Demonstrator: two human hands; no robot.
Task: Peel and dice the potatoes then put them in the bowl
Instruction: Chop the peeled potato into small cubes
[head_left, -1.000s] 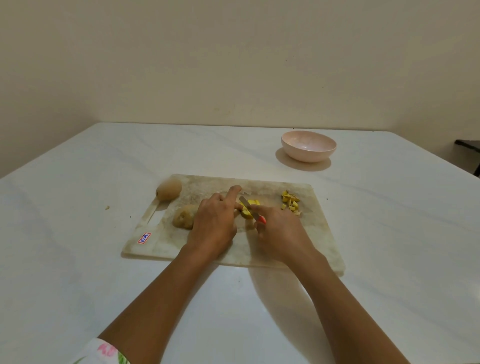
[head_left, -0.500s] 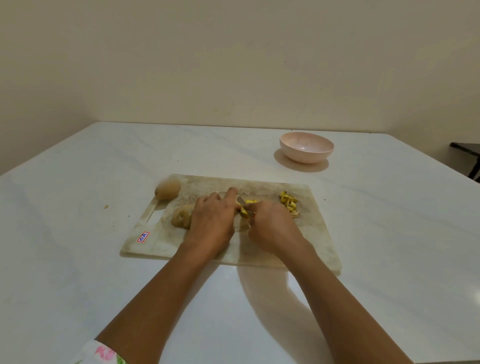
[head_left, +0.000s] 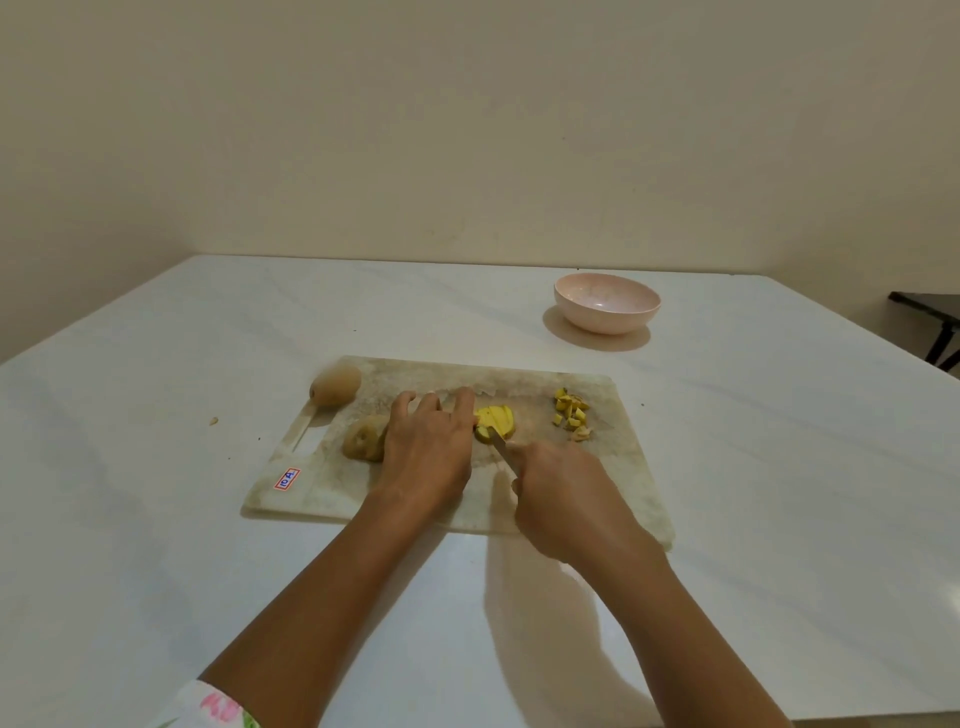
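Head view: left hand (head_left: 426, 452) fingers loosely spread, touching sliced potato (head_left: 497, 420); right hand (head_left: 563, 493) fingers clamped round knife (head_left: 502, 450).

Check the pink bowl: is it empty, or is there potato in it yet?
Empty, as far as can be seen: the bowl's visible inside is bare pink, and the diced pieces lie on the cutting board.

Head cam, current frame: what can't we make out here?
Head view only.
Handle of the knife: hidden inside the right hand; only some blade shows.
Right side of the brown potato: behind the left hand.
Near-left edge of the sliced potato: covered by that hand and the blade.
Writing on the board sticker: too small to read surely.
The dark furniture: cut off by the right frame edge.
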